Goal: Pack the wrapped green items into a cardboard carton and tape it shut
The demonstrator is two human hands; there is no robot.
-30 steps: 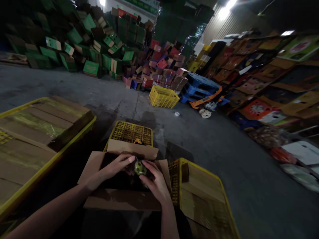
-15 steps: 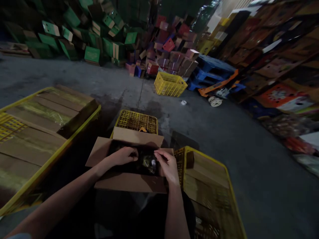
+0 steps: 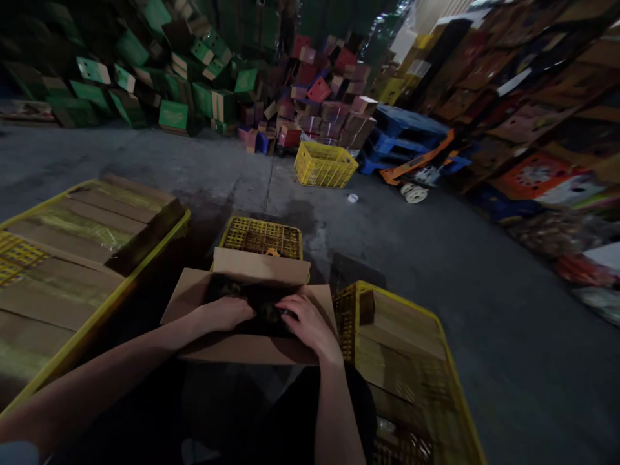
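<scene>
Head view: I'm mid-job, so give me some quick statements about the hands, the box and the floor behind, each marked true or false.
1. The left hand and the right hand are both at the cardboard box. True.
2. The two hands are clasped together. False: a gap shows between them.
3. The box is closed. False: it is open, and its flaps are unfolded.
4. Green boxes lie in a jumbled heap at the back left. True.
5. A pallet truck stands to the right of the far yellow crate. True.
6. That crate sits on top of the blue pallets. False: it stands on the floor.
</scene>
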